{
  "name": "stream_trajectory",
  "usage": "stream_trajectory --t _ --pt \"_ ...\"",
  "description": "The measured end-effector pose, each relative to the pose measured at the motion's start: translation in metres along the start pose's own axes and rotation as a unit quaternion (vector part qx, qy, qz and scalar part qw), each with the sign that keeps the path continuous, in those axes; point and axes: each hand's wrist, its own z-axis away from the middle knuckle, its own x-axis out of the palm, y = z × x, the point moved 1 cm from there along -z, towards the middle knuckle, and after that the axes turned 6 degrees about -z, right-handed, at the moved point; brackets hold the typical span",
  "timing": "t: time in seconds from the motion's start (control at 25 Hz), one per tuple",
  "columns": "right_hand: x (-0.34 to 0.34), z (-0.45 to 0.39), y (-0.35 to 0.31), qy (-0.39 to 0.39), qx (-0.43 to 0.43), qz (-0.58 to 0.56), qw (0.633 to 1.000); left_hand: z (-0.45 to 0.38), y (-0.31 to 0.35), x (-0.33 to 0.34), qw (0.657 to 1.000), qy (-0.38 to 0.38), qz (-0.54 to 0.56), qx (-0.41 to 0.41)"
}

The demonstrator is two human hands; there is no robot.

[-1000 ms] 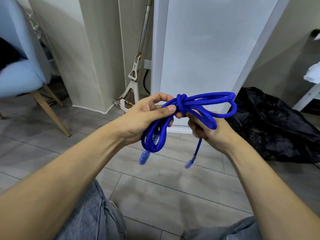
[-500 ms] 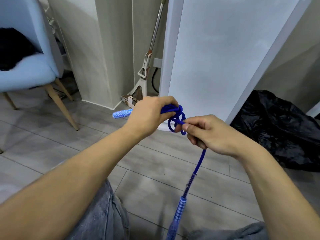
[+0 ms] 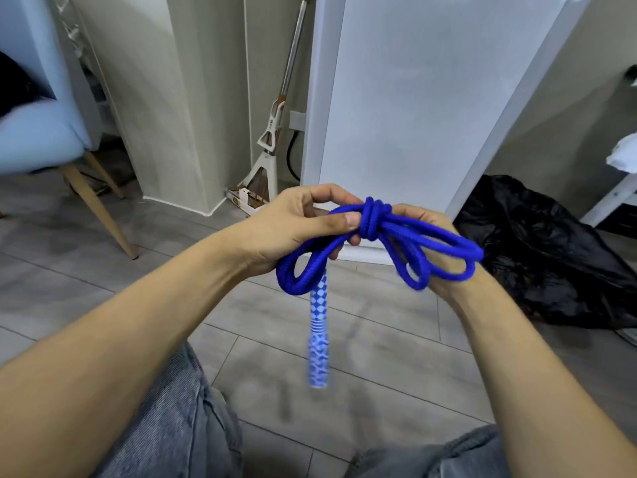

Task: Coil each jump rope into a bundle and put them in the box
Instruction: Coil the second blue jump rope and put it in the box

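While both the left hand (image 3: 293, 225) and right hand (image 3: 437, 257) grip it, the braided blue jump rope (image 3: 379, 243) forms knotted loops.

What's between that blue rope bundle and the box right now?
Cannot tell: no box shows in this view. Both the left hand and the right hand grip the jump rope above the floor; nothing visible hinders them.

Your left hand (image 3: 293, 222) and right hand (image 3: 434, 250) hold the knotted blue braided jump rope (image 3: 375, 243) between them; its patterned blue-and-white handle (image 3: 319, 343) hangs below, the crumpled black plastic bag (image 3: 551, 257) on the floor right, the pale-blue wooden-legged chair (image 3: 38, 139) far left.
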Motion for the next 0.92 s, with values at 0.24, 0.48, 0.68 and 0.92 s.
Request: stream_trajectory --t 0.24,0.48,0.68,0.92 --pt "0.036 0.008 0.029 -0.073 0.102 -0.277 0.953 -0.009 -0.007 -0.003 0.983 0.178 0.037 0.006" --pt "0.047 0.018 0.005 -0.179 0.068 -0.105 0.976 -0.011 -0.020 -0.032 0.921 0.298 -0.248 0.035" --pt "0.015 0.026 -0.023 -0.091 -0.025 0.122 0.988 -0.016 -0.027 -0.035 0.866 0.171 -0.471 0.007" --pt "0.001 0.026 -0.028 -0.005 -0.090 0.096 0.991 -0.006 -0.016 -0.018 0.966 -0.094 -0.235 -0.057"
